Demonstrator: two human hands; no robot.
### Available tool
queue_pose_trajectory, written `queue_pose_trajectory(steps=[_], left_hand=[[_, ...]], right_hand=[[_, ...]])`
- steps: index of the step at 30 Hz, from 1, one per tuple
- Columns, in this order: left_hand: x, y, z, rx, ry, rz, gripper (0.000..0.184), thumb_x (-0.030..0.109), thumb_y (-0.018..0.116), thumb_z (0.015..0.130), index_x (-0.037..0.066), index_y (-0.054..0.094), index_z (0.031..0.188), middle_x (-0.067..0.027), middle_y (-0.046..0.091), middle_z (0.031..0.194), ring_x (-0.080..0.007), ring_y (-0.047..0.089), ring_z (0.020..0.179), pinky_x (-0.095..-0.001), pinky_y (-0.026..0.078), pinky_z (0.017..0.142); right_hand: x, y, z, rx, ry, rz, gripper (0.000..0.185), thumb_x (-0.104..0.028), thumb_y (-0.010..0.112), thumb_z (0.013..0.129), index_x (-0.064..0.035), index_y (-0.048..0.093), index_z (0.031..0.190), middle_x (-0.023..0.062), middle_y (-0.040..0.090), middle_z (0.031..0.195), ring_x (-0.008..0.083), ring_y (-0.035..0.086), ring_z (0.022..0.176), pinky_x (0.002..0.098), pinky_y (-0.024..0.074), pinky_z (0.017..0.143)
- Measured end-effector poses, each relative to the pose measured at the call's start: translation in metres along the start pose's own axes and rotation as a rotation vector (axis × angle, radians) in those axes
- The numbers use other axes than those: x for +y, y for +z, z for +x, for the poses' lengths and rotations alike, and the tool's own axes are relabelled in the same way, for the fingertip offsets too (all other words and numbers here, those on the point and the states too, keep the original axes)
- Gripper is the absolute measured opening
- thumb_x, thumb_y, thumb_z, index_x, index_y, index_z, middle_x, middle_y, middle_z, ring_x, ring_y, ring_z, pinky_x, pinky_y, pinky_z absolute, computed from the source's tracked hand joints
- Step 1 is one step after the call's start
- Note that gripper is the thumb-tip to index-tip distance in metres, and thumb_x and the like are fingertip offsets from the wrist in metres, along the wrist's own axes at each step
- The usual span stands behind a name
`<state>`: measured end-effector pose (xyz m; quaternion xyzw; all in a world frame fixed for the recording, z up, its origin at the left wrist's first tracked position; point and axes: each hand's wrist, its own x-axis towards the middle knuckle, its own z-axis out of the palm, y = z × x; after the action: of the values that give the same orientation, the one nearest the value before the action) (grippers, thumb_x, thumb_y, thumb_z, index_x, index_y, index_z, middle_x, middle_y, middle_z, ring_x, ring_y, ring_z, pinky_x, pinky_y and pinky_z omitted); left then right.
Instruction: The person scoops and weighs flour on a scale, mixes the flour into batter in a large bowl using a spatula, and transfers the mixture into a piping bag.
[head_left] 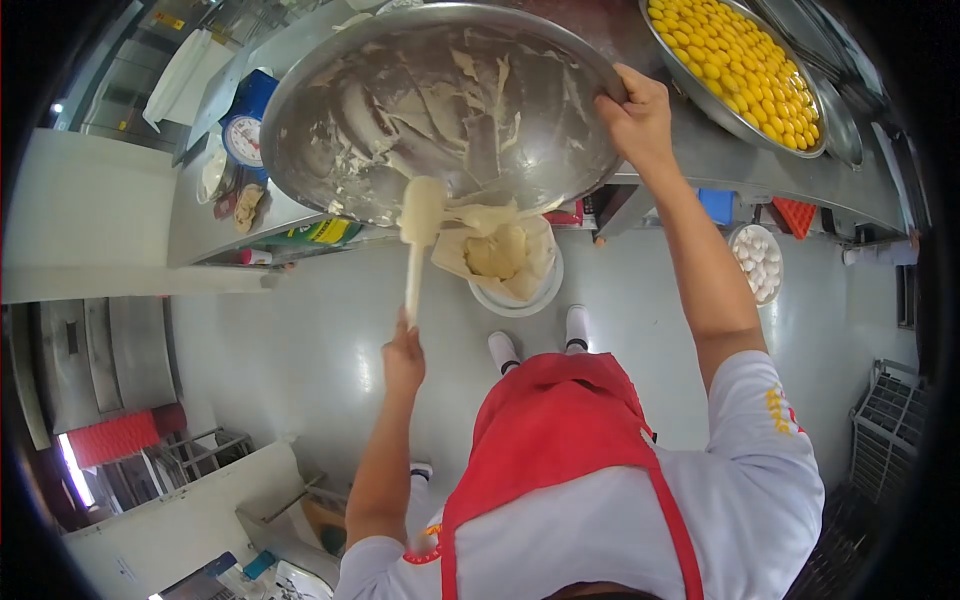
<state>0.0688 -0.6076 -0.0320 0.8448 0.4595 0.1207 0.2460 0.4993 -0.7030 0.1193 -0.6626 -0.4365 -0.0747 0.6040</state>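
My right hand (640,115) grips the rim of a large steel mixing bowl (560,110), which is tilted toward me. Pale dough or batter is smeared over its inside. In my left hand (403,358) is the handle of a spatula (423,215), its broad head coated with the same pale mix and held at the bowl's near edge. Some of the mix (485,215) hangs over that edge. Below stands a bag-lined white bucket (520,303) on the floor; more pale mix (497,252) lies inside the liner (540,262).
A steel counter (660,70) runs along the front. On it, a basin of yellow balls, perhaps egg yolks (740,70), stands at right and a dial scale (243,138) at left. A container of white, egg-like items (757,262) sits low at right. Racks (885,420) stand far right.
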Motion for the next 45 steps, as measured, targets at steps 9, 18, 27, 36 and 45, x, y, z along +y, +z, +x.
queue_pose_trajectory(steps=[9, 18, 27, 36, 45], left_hand=[[0.025, -0.009, -0.003, -0.176, 0.392, -0.160, 0.049, 0.008, 0.059, 0.083, 0.017, 0.048, 0.130, -0.0198, 0.059, 0.074, -0.0373, 0.059, 0.066, -0.0430, 0.046, 0.057], [0.134, -0.104, 0.074, -0.398, 0.527, 0.772, 0.052, 0.006, 0.049, 0.082, 0.030, 0.049, 0.128, -0.0092, 0.057, 0.081, -0.0308, 0.061, 0.069, -0.0395, 0.051, 0.063], [0.145, -0.149, 0.084, -0.481, 0.471, 0.938, 0.062, 0.002, 0.050, 0.078, 0.032, 0.046, 0.131, -0.0118, 0.060, 0.088, -0.0297, 0.062, 0.077, -0.0400, 0.051, 0.068], [0.127, -0.188, 0.073, -0.507, 0.402, 0.930, 0.056, 0.003, 0.049, 0.078, 0.023, 0.048, 0.130, -0.0150, 0.063, 0.086, -0.0308, 0.063, 0.081, -0.0399, 0.050, 0.071], [0.052, -0.218, 0.036, -0.479, 0.252, 0.755, 0.045, 0.012, 0.049, 0.085, 0.018, 0.049, 0.129, -0.0176, 0.062, 0.078, -0.0346, 0.062, 0.076, -0.0447, 0.048, 0.066]], right_hand=[[-0.012, 0.006, 0.002, -0.001, -0.019, 0.000, 0.010, 0.001, 0.056, 0.067, 0.0016, 0.053, 0.076, 0.0039, 0.036, 0.058, 0.0092, 0.035, 0.054, 0.0238, 0.0329, 0.050], [-0.013, 0.011, 0.004, -0.071, -0.065, 0.006, 0.010, 0.001, 0.055, 0.066, 0.0013, 0.052, 0.076, 0.0084, 0.037, 0.057, 0.0142, 0.036, 0.051, 0.0271, 0.0350, 0.051], [-0.025, -0.003, 0.009, -0.205, -0.108, -0.014, 0.015, 0.002, 0.055, 0.066, 0.0025, 0.055, 0.080, 0.0099, 0.042, 0.059, 0.0133, 0.041, 0.053, 0.0259, 0.0369, 0.053], [-0.035, -0.020, 0.013, -0.156, -0.090, -0.049, 0.024, -0.001, 0.058, 0.064, 0.0004, 0.061, 0.088, 0.0115, 0.051, 0.061, 0.0148, 0.047, 0.053, 0.0259, 0.0397, 0.053], [-0.066, -0.022, 0.048, -0.105, 0.197, -0.022, 0.037, 0.002, 0.056, 0.071, 0.0000, 0.060, 0.108, 0.0005, 0.064, 0.089, 0.0095, 0.057, 0.076, 0.0233, 0.0448, 0.071]])
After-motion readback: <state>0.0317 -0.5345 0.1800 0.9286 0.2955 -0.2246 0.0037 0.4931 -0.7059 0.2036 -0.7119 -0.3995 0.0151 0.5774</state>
